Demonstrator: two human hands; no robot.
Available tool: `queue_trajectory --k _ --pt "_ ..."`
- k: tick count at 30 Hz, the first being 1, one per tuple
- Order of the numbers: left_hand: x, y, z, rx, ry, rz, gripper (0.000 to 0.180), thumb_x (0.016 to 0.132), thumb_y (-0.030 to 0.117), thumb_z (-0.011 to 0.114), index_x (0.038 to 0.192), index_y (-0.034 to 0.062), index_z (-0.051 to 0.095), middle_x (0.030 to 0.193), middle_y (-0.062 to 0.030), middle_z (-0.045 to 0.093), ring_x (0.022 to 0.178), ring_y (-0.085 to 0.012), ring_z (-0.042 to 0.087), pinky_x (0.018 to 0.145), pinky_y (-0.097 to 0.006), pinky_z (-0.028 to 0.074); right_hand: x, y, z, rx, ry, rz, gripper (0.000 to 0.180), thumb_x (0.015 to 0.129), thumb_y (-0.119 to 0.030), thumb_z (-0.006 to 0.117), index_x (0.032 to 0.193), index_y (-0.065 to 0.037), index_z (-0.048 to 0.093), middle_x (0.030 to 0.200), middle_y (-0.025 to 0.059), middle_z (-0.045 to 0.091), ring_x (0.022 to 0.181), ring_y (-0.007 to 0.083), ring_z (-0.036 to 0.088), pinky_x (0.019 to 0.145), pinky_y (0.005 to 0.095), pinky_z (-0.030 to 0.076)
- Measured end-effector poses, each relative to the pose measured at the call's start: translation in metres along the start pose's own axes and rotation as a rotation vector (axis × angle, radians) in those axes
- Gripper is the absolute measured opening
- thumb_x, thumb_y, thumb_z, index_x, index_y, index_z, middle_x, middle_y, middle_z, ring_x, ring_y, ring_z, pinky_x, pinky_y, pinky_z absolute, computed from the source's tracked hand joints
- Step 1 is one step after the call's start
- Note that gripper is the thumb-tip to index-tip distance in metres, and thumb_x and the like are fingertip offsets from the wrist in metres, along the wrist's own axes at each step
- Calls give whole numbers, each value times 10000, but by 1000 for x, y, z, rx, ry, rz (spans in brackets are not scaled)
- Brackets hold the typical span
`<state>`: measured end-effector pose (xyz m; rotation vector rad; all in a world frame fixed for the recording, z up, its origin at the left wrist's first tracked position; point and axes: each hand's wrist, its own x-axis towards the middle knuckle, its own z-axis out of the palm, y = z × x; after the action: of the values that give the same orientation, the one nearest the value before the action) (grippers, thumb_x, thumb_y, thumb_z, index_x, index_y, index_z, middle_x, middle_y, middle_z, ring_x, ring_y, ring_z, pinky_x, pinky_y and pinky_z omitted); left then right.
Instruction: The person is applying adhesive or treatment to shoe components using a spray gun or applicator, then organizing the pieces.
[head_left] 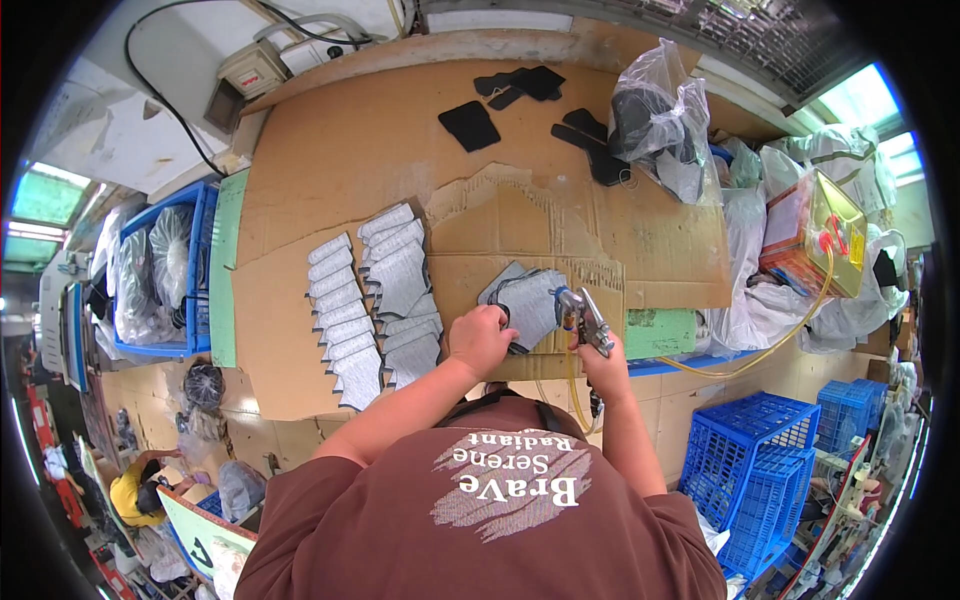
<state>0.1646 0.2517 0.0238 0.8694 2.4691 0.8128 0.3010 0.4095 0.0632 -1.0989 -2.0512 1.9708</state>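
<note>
My right hand (603, 368) is wrapped round a metal spray gun (592, 322) with a yellowish hose attached. The gun's nozzle is over the right edge of a small stack of grey fabric pieces (530, 302), dark on their undersides. With curled fingers, my left hand (483, 338) grips the left edge of this stack. To its left, two columns of overlapping grey pieces, a left column (338, 310) and a right column (402, 275), lie fanned out on the cardboard sheet (470, 245).
Black flat pieces (469, 126) lie at the back of the table beside a clear plastic bag (660, 130). At right, a metal can (818, 235) feeds the hose (775, 368). Blue crates (745, 450) stand lower right; another blue crate (203, 270) is at left.
</note>
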Motion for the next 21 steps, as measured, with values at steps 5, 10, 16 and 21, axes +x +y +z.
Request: queue_trajectory --k 5,10,16,21 --pt "-2 -1 4 -31 29 -9 260 662 249 706 799 53 604 803 -105 597 717 -270 593 631 -362 472 -4 -2 10 21 -125 -36 188 729 -15 470 897 -21 554 737 18 558 706 99 510 678 242 418" --pt "0 1 4 -43 15 -44 250 667 236 701 805 51 606 811 -103 594 724 -266 590 637 -357 470 -6 3 23 10 -228 -84 208 721 -24 470 908 -28 559 752 11 555 705 97 495 670 232 406" --pt "2 5 1 -144 -2 -96 176 700 197 660 778 51 598 808 -109 589 754 -282 579 657 -370 460 -6 1 11 16 -139 -103 278 706 12 477 966 -37 562 847 23 583 757 86 505 695 225 410" --pt "4 -4 6 -216 -1 -96 130 721 163 632 765 50 584 806 -112 582 769 -293 569 659 -382 450 -7 2 -1 24 -105 -9 329 717 19 448 1019 -45 563 868 -1 582 634 56 469 561 207 395"
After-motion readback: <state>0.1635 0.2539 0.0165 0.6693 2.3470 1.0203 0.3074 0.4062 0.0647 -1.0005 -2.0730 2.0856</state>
